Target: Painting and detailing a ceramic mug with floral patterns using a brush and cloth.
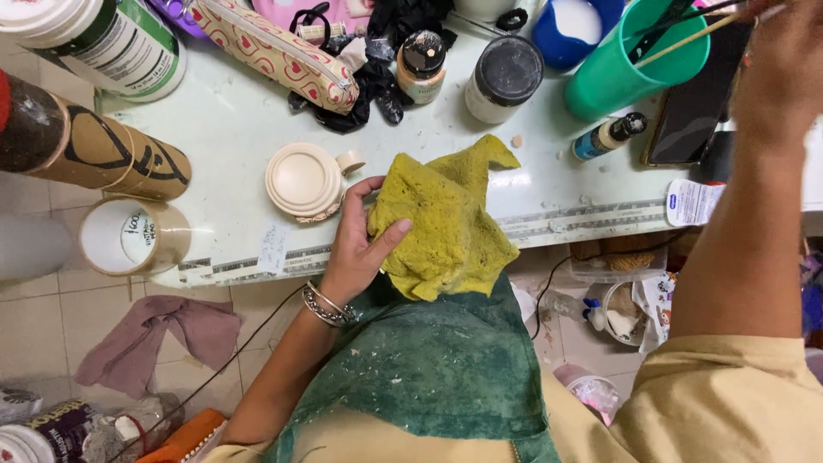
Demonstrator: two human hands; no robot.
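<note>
Cloth first: your left hand [358, 244] grips a yellow-green sponge cloth [446, 221], thumb on top and fingers tucked beneath, at the near edge of the pale worktop [231, 129], above your green apron [437, 360]. Just left of that hand sits a cream round lid [304, 180]. Farther back stand a black-lidded jar [504, 77] and a green plastic cup [630, 64]. Your right hand [784, 60] is raised at the far right, closed around thin brush handles [686, 39] reaching into the cup.
</note>
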